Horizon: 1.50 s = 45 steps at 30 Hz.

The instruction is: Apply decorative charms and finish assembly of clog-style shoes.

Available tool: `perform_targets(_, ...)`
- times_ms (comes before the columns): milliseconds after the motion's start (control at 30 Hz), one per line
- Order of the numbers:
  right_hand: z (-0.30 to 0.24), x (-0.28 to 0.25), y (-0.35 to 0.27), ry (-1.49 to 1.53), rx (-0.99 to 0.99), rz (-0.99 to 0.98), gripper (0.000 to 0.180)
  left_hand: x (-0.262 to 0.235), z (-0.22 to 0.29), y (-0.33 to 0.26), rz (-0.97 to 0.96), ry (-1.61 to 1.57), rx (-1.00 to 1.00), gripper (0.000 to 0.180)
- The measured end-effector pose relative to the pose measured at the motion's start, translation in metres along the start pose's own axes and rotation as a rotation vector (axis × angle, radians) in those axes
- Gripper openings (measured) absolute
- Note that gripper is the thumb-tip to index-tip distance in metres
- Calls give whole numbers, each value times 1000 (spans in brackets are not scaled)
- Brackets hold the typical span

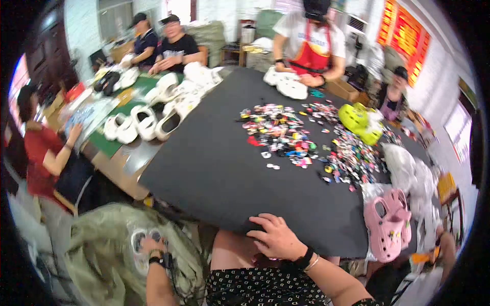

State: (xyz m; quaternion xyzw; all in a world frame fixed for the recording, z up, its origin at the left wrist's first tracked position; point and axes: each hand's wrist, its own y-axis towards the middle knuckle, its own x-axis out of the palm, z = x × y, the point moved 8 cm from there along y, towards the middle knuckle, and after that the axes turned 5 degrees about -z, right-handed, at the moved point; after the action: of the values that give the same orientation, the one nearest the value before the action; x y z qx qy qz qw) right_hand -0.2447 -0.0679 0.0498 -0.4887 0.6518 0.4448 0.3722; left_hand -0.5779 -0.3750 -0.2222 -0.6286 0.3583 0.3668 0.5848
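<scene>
Your left hand [154,246] is the one at the clear plastic package [137,239], which shows pale and dark shapes inside and lies in the mouth of the olive-green sack [94,245], outside the table [219,168] and below its near edge, toward the left corner. The package sits under and just left of your fingers, so the left hand is plainly the nearer one; its long axis seems to run away from your body, though the blur and your hand make that unsure. Your fingers lie over the plastic, but you cannot tell from here whether they pinch it. Your right hand [275,238] is well apart from it, at about the middle of the table's near edge, fingers spread, with nothing seen in its grasp. The pink clogs [384,229] lie farther right, by the table's near right corner.
</scene>
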Motion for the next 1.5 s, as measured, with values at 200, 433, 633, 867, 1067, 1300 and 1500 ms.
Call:
perform_targets(200, 2, -1, -10, -20, -17, 32, 30, 6, -18, 36, 260, -237, 20, 24)
perform_targets(433, -5, 2, -8, 38, -38, 11, 36, -8, -80, 27, 771, -548, 336, 17)
perform_targets(633, 0, 2, -11, -11, -69, 94, 31, -29, -125, 6, 700, -769, 449, 30)
perform_targets(867, -2, 1, -10, -23, -85, 53, 32, -113, -169, -78, 835, -1291, 370, 36)
perform_targets(1067, -2, 4, -10, 101, -62, 23, 36, -201, -152, -192, 895, -1475, 463, 46)
perform_targets(1300, -52, -82, 26, 613, -302, 89, 82, -272, -116, -224, 737, -1709, 748, 43)
perform_targets(1500, -114, -176, 28, 592, -560, 136, 133, -340, -33, -297, 637, -1220, 1269, 42)
